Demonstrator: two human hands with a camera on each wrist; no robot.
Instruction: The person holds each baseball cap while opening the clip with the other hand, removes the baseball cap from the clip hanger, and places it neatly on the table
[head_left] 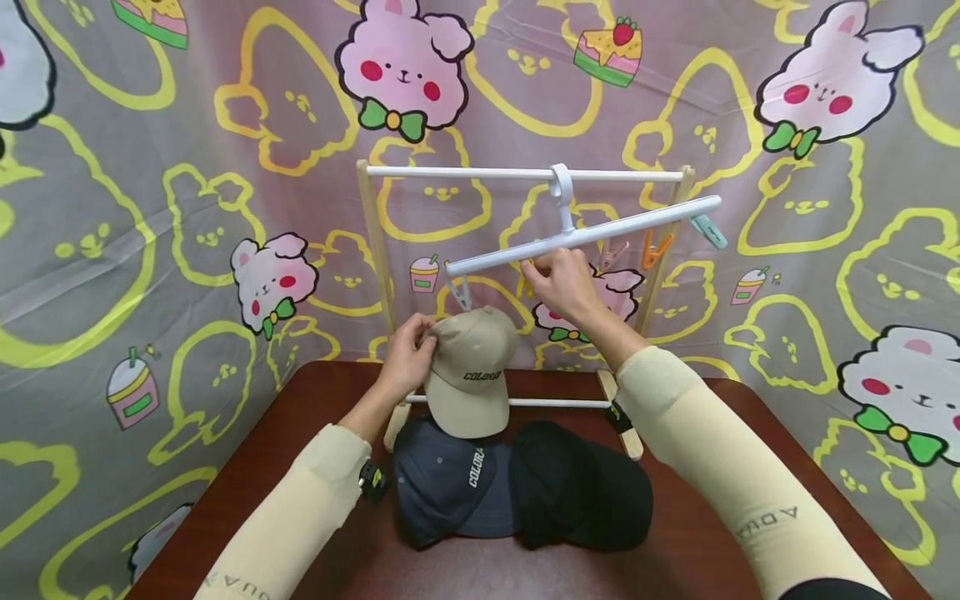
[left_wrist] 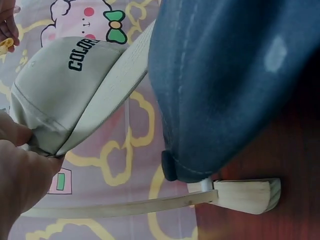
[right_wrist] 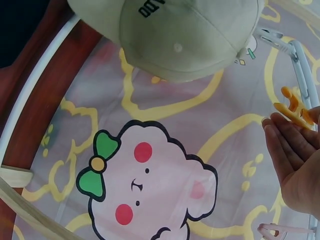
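Observation:
My left hand [head_left: 410,357] pinches the side edge of a beige baseball cap [head_left: 468,342], its brim pointing down. A pale grey clothespin [head_left: 460,293] hangs from the hanger's low left end just above the cap; whether it bites the fabric I cannot tell. My right hand [head_left: 567,286] is under the middle of the white clip hanger [head_left: 637,223], pinching a yellow clothespin [right_wrist: 296,110] that hangs from the bar. That hanger hooks over the rack's top rail and tilts, right end high. Below lie a navy cap [head_left: 450,483] and a black cap [head_left: 581,487].
The rack has a white top rail [head_left: 465,172], wooden posts and feet [head_left: 630,437] on a dark red table [head_left: 322,500]. Pink [head_left: 613,253], orange [head_left: 657,248] and teal [head_left: 708,231] clothespins hang on the hanger's right half. A patterned curtain [head_left: 300,192] stands behind.

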